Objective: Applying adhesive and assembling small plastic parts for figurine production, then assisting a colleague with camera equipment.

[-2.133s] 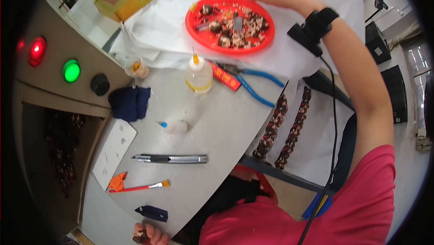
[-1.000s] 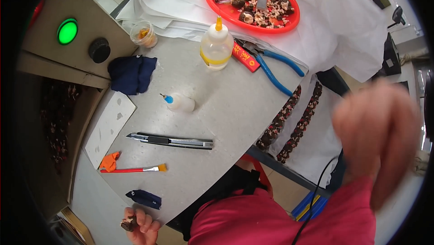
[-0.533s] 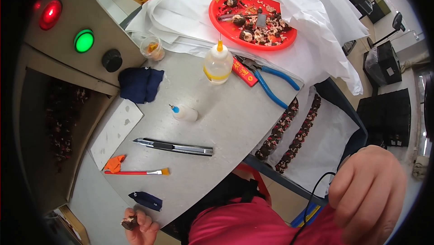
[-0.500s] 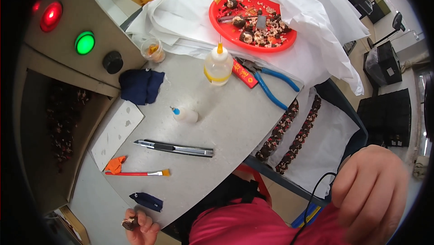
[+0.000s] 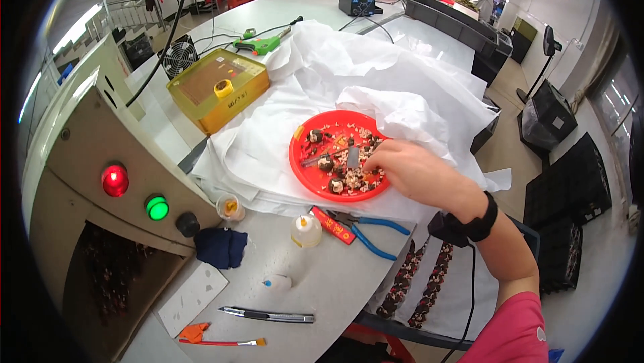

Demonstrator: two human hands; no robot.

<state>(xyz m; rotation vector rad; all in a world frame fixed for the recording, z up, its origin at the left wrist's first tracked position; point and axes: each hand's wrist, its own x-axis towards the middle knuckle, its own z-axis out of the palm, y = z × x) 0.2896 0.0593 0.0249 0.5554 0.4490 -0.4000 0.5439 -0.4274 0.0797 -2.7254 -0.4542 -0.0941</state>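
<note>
My right hand (image 5: 402,170) reaches over the right rim of the red plate (image 5: 302,174), its fingertips drawn together at the small bits. On that plate lie small cream and dark pieces, several dark round lumps with cream patches (image 5: 315,136), a small grey flat piece (image 5: 353,156) and a thin stick-like tool. What the fingertips hold, if anything, is too small to make out. A black band with a dark box (image 5: 451,229) and a cable sits at my right wrist. My left hand is out of the picture.
Nearer me are pliers (image 5: 376,237), a squeeze bottle (image 5: 306,230), a white bottle (image 5: 276,283), a cutter knife (image 5: 268,315) and a brush (image 5: 225,343). A machine with red and green lights (image 5: 157,207) stands left. Two dark studded strips (image 5: 429,289) lie in a tray at right.
My right hand has moved from the lower right up to the red plate. The left hand, which held a small dark-and-cream lump, has left the picture. The view has tilted up.
</note>
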